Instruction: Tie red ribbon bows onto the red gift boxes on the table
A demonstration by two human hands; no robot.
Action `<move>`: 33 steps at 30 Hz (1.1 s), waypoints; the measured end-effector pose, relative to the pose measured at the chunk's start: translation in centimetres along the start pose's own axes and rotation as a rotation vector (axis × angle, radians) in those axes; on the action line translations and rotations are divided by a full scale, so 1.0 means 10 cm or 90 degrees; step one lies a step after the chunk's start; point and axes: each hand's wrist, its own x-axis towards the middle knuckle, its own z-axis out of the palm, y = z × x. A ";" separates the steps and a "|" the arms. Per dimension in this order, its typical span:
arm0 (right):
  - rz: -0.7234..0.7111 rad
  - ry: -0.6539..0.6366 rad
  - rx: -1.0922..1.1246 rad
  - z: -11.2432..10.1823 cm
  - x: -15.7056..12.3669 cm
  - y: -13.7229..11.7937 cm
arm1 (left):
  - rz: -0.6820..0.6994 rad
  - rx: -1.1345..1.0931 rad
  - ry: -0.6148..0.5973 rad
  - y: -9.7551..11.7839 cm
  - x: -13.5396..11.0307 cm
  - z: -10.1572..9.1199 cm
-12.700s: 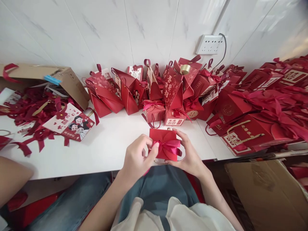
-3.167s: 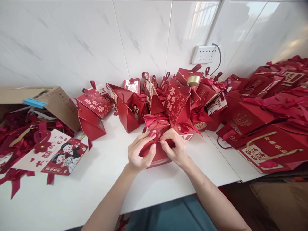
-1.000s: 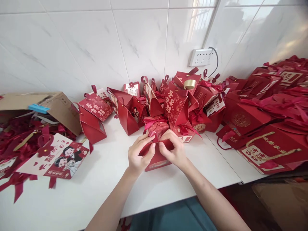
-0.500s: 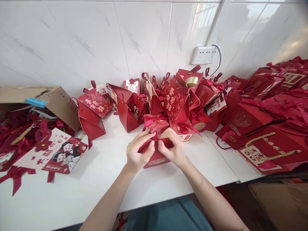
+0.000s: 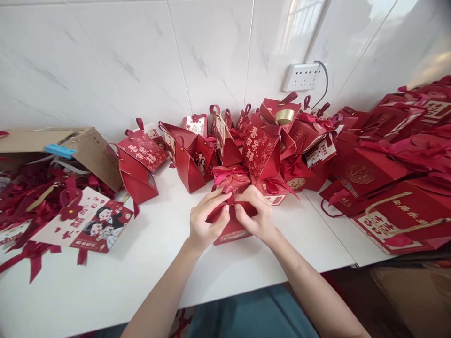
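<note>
Between my two hands, a small red gift box [image 5: 232, 230] stands on the white table, with a ribbon loop [image 5: 227, 189] at its top. My left hand [image 5: 207, 220] pinches the left side of the box's top edge, thumb in front and fingers behind. On the opposite side, my right hand [image 5: 256, 215] grips the same top edge with thumb and curled fingers. The fingertips of both hands nearly meet at the centre. Part of the box's upper panels is hidden by my hands. Right behind it sits another red box with a bow [image 5: 230, 176].
Several folded red gift boxes [image 5: 192, 155] line the tiled wall, with a tape roll [image 5: 284, 117] on top. Larger red boxes with rope handles [image 5: 401, 216] are piled at right. At left, a cardboard carton [image 5: 93, 157] spills ribbons beside a flat printed card box [image 5: 102, 225]. A power socket [image 5: 301, 77] is on the wall.
The view has shifted slightly, so everything sits a little further right. Both hands keep their hold on the box top, with hardly any movement of the fingers.
</note>
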 end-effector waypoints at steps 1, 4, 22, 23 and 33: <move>0.002 -0.003 0.003 0.00 0.00 0.00 | -0.001 0.003 -0.001 0.00 0.00 0.00; 0.006 -0.006 0.014 -0.01 0.00 -0.01 | 0.005 0.010 -0.006 -0.01 0.00 0.00; 0.000 0.000 0.023 0.01 -0.01 -0.01 | 0.020 0.010 0.006 -0.01 0.00 0.02; 0.002 0.000 0.023 0.01 -0.01 -0.01 | 0.019 0.008 0.007 -0.01 0.00 0.02; 0.000 -0.008 0.024 0.01 0.00 0.01 | -0.009 -0.017 0.008 0.00 -0.02 0.02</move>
